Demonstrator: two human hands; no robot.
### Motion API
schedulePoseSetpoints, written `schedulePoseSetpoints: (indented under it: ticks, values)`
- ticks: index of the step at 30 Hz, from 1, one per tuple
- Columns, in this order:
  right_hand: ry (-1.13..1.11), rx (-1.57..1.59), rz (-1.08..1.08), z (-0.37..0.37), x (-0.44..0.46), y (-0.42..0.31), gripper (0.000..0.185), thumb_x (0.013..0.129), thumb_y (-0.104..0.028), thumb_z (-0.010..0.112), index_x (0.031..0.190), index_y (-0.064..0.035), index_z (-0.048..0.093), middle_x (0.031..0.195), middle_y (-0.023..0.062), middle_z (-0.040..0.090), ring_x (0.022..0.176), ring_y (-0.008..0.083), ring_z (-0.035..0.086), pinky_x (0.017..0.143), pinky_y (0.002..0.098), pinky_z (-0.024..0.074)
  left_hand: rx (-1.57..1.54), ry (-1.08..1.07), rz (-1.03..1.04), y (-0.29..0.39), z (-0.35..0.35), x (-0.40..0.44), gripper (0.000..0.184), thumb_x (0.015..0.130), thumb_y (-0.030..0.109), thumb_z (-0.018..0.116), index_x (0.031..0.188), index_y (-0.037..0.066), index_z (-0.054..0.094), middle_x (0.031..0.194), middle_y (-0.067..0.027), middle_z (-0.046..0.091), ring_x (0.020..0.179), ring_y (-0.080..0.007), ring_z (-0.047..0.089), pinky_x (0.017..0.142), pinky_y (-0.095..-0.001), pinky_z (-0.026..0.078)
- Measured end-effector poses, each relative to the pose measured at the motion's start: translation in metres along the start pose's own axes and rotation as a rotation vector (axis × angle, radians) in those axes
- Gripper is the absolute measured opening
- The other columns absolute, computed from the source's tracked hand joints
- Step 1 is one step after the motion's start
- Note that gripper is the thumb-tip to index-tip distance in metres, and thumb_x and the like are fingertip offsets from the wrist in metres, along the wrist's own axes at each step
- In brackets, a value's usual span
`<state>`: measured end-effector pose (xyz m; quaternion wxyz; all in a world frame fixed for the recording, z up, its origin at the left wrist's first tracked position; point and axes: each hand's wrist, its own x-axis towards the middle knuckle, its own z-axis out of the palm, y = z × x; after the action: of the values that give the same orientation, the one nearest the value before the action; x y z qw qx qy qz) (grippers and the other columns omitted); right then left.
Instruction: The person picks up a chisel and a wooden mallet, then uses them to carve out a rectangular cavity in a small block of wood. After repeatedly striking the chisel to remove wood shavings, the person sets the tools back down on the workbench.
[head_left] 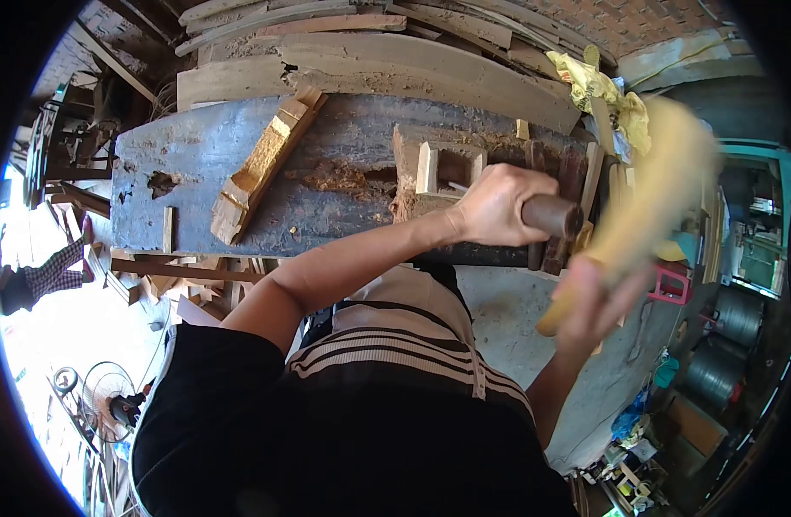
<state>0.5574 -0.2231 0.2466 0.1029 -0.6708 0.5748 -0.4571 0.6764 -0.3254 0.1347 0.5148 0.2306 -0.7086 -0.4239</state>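
A dark, worn tabletop [352, 133] spreads beneath the left fingers [514, 220]; the right fingers [587, 289] close around a blurred wooden mallet [662, 189] — a notched bar [270, 164] lies left of both, while the left ones curl shut round a brown handle [547, 215]

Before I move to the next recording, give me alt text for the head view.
A person's left hand grips a dark cylindrical handle over a worn workbench, while the right hand holds a blurred, pale mallet. A notched wooden beam lies slantwise on the workbench to the left.
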Motion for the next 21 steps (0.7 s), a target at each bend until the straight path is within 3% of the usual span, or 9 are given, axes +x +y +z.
schedulePoseSetpoints:
  ticks: [3,5,7,9,10,14,18,20,21]
  values:
    - [-0.165,-0.322,-0.124,-0.008,-0.009,0.003,0.071,0.086,-0.020,0.065,0.143,0.0057,0.032,0.114,0.0202,0.055,0.075,0.0194,0.060,0.064,0.0287,0.0493,0.007,0.017,0.046,0.005,0.006,-0.008,0.025,0.064,0.020,0.077,0.077,0.007,0.060,0.073,-0.0113,0.062,0.069,-0.0350,0.064,0.059,-0.0420,0.050]
    - [0.019,0.143,0.551,-0.011,-0.025,-0.010,0.068,0.090,-0.023,0.058,0.144,0.0077,0.030,0.121,0.0228,0.053,0.112,0.0314,0.055,0.100,0.0404,0.0408,0.023,0.007,0.048,0.007,0.001,-0.007,0.025,0.063,0.020,0.077,0.077,0.007,0.060,0.074,-0.0112,0.062,0.069,-0.0348,0.064,0.059,-0.0420,0.050]
    - [0.053,0.257,0.553,-0.012,-0.032,0.001,0.066,0.090,-0.023,0.059,0.142,0.0078,0.033,0.127,0.0218,0.049,0.115,0.0299,0.052,0.100,0.0388,0.0394,0.034,-0.015,0.038,0.008,0.000,-0.013,0.026,0.063,0.020,0.077,0.077,0.007,0.060,0.074,-0.0111,0.062,0.069,-0.0346,0.064,0.059,-0.0420,0.050]
    - [-0.133,-0.286,-0.069,0.001,-0.015,0.003,0.065,0.090,-0.024,0.058,0.141,0.0076,0.032,0.104,0.0153,0.056,0.073,0.0181,0.056,0.065,0.0294,0.0472,0.010,0.030,0.071,0.004,0.001,-0.009,0.026,0.063,0.020,0.077,0.077,0.007,0.060,0.074,-0.0109,0.062,0.070,-0.0347,0.064,0.059,-0.0418,0.050]
    - [-0.130,-0.008,0.213,0.003,-0.019,-0.006,0.075,0.087,-0.024,0.066,0.145,0.0060,0.030,0.130,0.0216,0.052,0.123,0.0323,0.050,0.104,0.0417,0.0369,-0.001,0.050,0.071,0.006,-0.001,-0.007,0.024,0.065,0.019,0.076,0.077,0.006,0.061,0.074,-0.0117,0.063,0.069,-0.0343,0.065,0.059,-0.0405,0.051]
    - [-0.006,0.147,0.391,0.003,-0.028,0.000,0.073,0.089,-0.026,0.064,0.145,0.0055,0.030,0.140,0.0203,0.042,0.129,0.0295,0.043,0.108,0.0407,0.0328,-0.060,0.036,-0.062,0.004,-0.023,0.008,0.019,0.071,0.012,0.077,0.086,0.004,0.067,0.073,-0.0040,0.065,0.068,-0.0106,0.064,0.060,-0.0277,0.052]
    - [0.017,0.293,0.659,-0.001,-0.032,0.006,0.071,0.089,-0.028,0.064,0.144,0.0036,0.032,0.136,0.0197,0.044,0.127,0.0285,0.042,0.109,0.0419,0.0301,-0.256,0.254,-0.258,0.003,-0.043,0.031,0.016,0.079,0.016,0.074,0.083,0.004,0.064,0.073,0.0001,0.065,0.066,-0.0075,0.060,0.058,-0.0270,0.049]
    - [0.062,0.220,0.431,0.004,-0.028,0.008,0.066,0.094,-0.029,0.057,0.146,-0.0022,0.027,0.066,0.0055,0.048,0.048,0.0106,0.045,0.043,0.0245,0.0368,-0.223,0.228,-0.345,-0.002,-0.047,0.035,0.016,0.081,0.018,0.073,0.085,0.005,0.064,0.076,-0.0002,0.064,0.066,-0.0068,0.058,0.061,-0.0266,0.049]
    - [0.065,0.219,0.430,0.003,-0.030,0.012,0.066,0.094,-0.029,0.057,0.146,-0.0022,0.027,0.066,0.0055,0.048,0.048,0.0106,0.045,0.043,0.0245,0.0368,-0.225,0.225,-0.342,-0.002,-0.045,0.034,0.016,0.081,0.018,0.073,0.085,0.005,0.064,0.076,-0.0002,0.064,0.066,-0.0068,0.058,0.061,-0.0266,0.049]
